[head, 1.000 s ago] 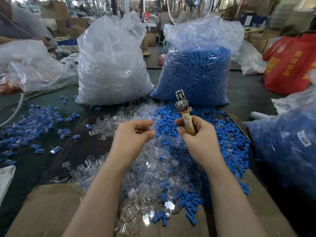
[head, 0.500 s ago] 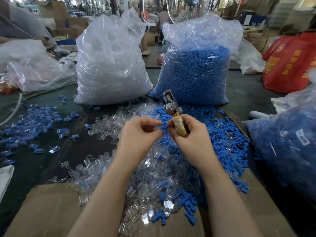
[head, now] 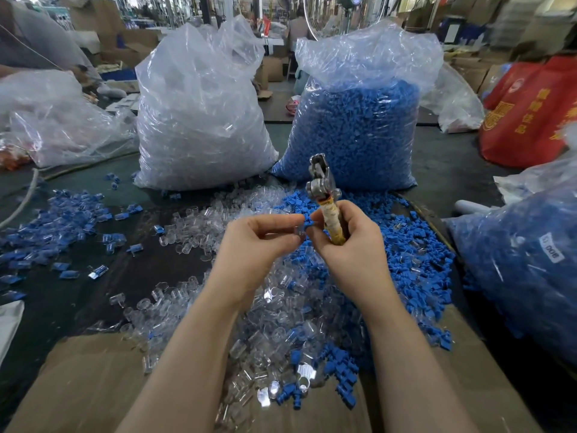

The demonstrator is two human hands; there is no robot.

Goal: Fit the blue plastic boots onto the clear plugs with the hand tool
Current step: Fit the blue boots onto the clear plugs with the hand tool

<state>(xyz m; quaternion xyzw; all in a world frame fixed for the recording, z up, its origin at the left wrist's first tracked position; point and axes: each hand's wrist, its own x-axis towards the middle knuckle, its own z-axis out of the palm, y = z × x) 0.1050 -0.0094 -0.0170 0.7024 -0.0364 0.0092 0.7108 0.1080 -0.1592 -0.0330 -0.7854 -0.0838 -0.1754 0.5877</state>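
In the head view, the two bare hands meet at the centre of the frame above a loose heap of small parts. The right hand (head: 349, 242) is curled round the hand tool (head: 326, 201), gripping its handle, which is wrapped in pale yellowish tape; the tool stands nearly upright, its dull metal head with a pivot bolt rising above the fist. The thumb and forefinger of that same hand also pinch a blue plastic boot (head: 309, 222), a small ribbed, matte piece. The left hand (head: 259, 245) has its fingers bent inward, pinching a clear plug (head: 299, 230), glassy and boxy, which touches the blue boot; whether the two are already joined I cannot tell. Below and around the hands lies a mixed pile: clear plugs (head: 268, 323), shiny and transparent, toward centre and left, and loose blue boots (head: 415, 245) toward the right. Both spill onto a sheet of brown cardboard (head: 84, 379) along the lower edge and a dark table (head: 71, 295). At left a scatter of finished pieces (head: 62, 214), blue with clear ends, lies flat. Behind the pile stand two crinkled plastic sacks: one of clear plugs (head: 199, 120) at upper centre-left, one of blue boots (head: 356, 126) at upper centre-right. A red fabric bag (head: 530, 114) with yellow print sits at upper right, and another sack of blue parts (head: 524, 260) fills the right edge.
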